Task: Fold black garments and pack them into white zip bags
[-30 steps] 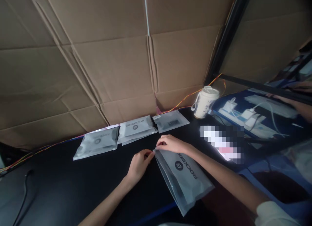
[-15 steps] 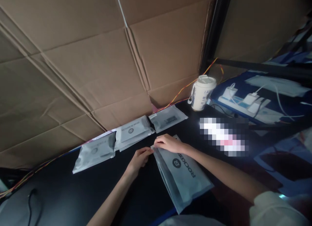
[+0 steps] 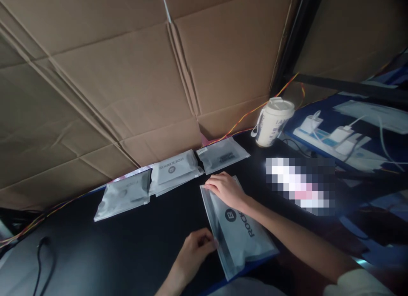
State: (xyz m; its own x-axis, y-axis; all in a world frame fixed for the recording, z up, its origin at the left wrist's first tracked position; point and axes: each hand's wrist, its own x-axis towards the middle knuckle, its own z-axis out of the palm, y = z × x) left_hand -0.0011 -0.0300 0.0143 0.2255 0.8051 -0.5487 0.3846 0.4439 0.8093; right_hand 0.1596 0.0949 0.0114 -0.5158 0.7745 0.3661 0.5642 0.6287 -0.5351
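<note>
Currently, we have a frosted pouch lying slantwise on the black table, by the edge nearest us, with a dark round logo facing up and lettering partly covered by our right arm. If we make this pouch the centre of a clock, with twelve straight away from us, our right hand is at twelve, laid over the far end with its fingers bent at the corner; we cannot tell whether they grip it or only press. Our left hand is at nearly nine, with thumb and forefinger pinched together on the long edge of the pouch, so our two hands are apart, one at the corner and one along the side. Three more pouches stand in a row by the cardboard wall: a left pouch at about ten, a middle pouch between ten and eleven, marked ROCKBROS, and a right pouch near twelve. At one o'clock we see a lidded white cup, upright. Around two lies a bright pixelated patch we cannot make out, and farther out that way a white power strip with plugs in it. Toward nine, well apart, we have a black cable.
</note>
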